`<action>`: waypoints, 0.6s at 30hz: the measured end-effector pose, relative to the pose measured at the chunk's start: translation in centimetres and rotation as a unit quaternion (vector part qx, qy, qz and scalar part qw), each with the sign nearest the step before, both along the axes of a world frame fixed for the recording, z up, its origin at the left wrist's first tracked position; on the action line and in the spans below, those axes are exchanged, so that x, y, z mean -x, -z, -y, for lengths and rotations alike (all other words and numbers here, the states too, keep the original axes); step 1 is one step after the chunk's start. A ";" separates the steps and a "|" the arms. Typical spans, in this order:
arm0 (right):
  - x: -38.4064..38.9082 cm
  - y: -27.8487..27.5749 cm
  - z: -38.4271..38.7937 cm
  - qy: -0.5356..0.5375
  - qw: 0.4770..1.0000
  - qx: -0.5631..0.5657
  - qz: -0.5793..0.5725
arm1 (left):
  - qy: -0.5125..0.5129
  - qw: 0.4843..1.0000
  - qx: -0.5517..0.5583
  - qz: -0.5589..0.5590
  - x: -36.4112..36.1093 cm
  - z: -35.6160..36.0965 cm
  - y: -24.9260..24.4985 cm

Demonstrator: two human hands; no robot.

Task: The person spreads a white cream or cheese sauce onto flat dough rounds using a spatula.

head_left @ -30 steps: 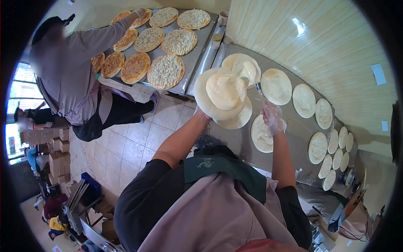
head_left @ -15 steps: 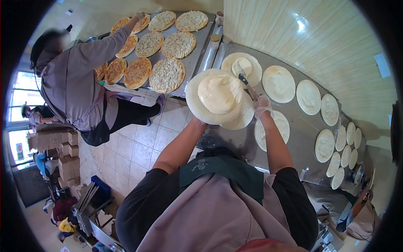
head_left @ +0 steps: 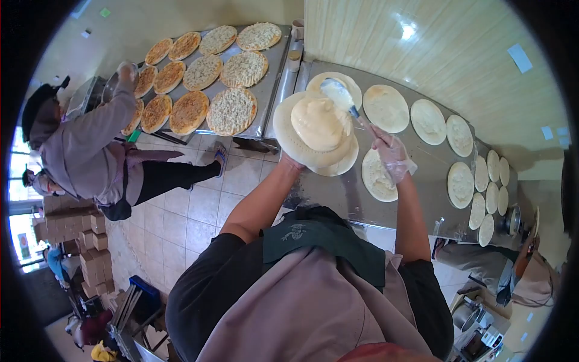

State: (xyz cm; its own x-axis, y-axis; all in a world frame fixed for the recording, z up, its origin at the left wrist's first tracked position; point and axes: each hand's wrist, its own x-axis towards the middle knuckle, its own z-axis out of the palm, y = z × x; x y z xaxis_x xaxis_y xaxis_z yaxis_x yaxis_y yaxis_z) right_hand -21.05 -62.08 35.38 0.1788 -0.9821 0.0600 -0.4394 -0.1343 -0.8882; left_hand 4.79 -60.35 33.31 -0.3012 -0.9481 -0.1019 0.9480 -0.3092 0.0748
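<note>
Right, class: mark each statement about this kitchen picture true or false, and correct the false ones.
1. The left hand holds up a round base heaped with pale cream. True.
2. The right hand is bare. False: it wears a clear glove.
3. The right hand grips a spatula with cream on its blade. True.
4. The bases on the steel counter are square. False: they are round.
5. A co-worker reaches over a table of topped pizzas. True.
</note>
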 end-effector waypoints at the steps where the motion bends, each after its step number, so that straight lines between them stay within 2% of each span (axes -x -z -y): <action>1: 0.2 0.3 -0.6 0.004 1.000 0.002 -0.001 | 0.004 1.000 0.002 -0.001 0.4 0.0 -0.7; 3: -0.1 0.0 -2.2 0.028 0.999 -0.015 -0.035 | 0.057 0.997 0.027 -0.041 1.5 0.1 -3.4; 4: -0.2 -0.5 -3.1 0.040 0.997 -0.065 0.001 | 0.055 0.997 0.031 -0.041 2.2 0.4 -3.5; 5: 0.0 -0.5 -3.6 0.037 0.998 -0.060 0.002 | 0.062 0.996 0.031 -0.046 3.0 0.7 -3.6; 7: 0.7 0.1 -4.3 0.037 0.988 -0.141 0.040 | 0.065 0.996 0.036 -0.051 4.2 1.6 -3.4; 8: 1.0 0.5 -4.3 0.052 0.973 -0.205 0.094 | 0.053 0.997 0.031 -0.042 4.9 2.1 -2.9; 9: 1.1 -0.8 -4.9 0.048 0.973 -0.205 0.094 | 0.042 0.998 0.024 -0.034 5.5 2.5 -2.6; 11: 2.1 -3.4 -5.7 0.044 0.910 -0.317 0.263 | 0.043 0.998 0.023 -0.025 7.0 3.1 -2.0; 13: 3.7 -3.2 -5.0 0.012 0.894 -0.357 0.269 | 0.049 0.999 0.017 -0.014 8.3 3.4 -1.1; 15: 5.2 -3.5 -4.4 -0.021 0.846 -0.427 0.318 | 0.050 0.998 0.018 -0.020 9.7 3.6 0.0; 18: 7.0 -4.8 -3.6 -0.021 0.822 -0.466 0.327 | 0.055 0.997 -0.001 -0.051 11.9 4.0 1.4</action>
State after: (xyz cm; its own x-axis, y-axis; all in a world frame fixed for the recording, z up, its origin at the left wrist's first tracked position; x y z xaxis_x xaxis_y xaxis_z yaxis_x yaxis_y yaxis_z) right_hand -28.08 -58.45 40.18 0.4432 -0.6493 -0.6180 0.1600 0.7357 -0.6582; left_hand -7.09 -64.38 31.95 -0.4125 -0.9084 -0.0677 0.9109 -0.4120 -0.0220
